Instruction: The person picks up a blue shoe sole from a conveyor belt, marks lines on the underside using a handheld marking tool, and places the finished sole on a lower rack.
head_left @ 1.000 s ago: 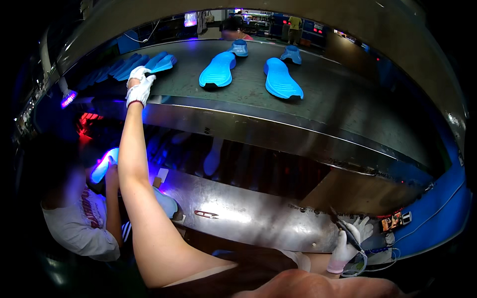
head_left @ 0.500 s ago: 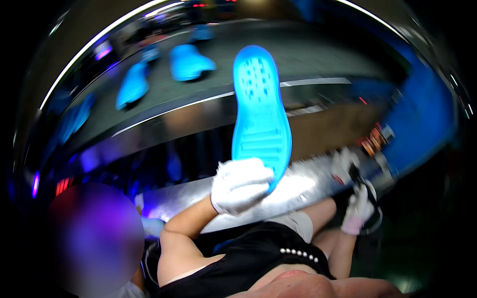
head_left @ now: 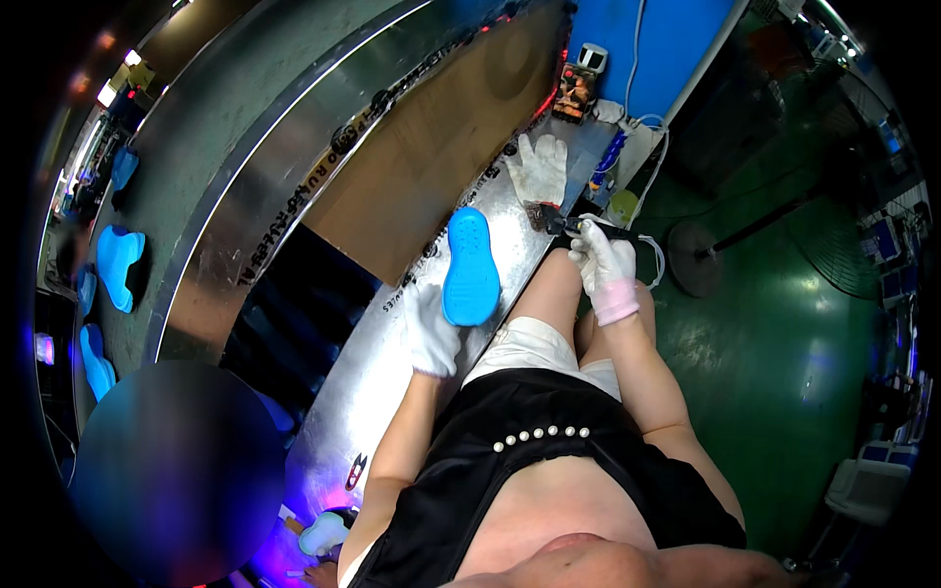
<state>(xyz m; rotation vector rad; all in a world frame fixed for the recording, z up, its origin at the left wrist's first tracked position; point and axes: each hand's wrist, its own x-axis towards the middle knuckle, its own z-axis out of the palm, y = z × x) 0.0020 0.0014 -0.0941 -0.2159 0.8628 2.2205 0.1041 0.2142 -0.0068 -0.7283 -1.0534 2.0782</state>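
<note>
Blue shoe sole [head_left: 471, 279] is over the metal table [head_left: 338, 412], your left hand [head_left: 428, 338] at it; can't tell if that grip has it. Your right hand [head_left: 603, 260] grips a black tool [head_left: 561, 225] by the table's edge.

You have shiny green floor [head_left: 725, 377] off the right edge of the bench [head_left: 338, 412], a blue panel [head_left: 686, 39] beyond its far end.

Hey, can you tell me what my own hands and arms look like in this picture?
Your left hand wears a white knit-looking glove with a thin darker edge at the wrist. Your right hand wears a white glove with a pink cuff. Both forearms are bare, without sleeves.
</note>
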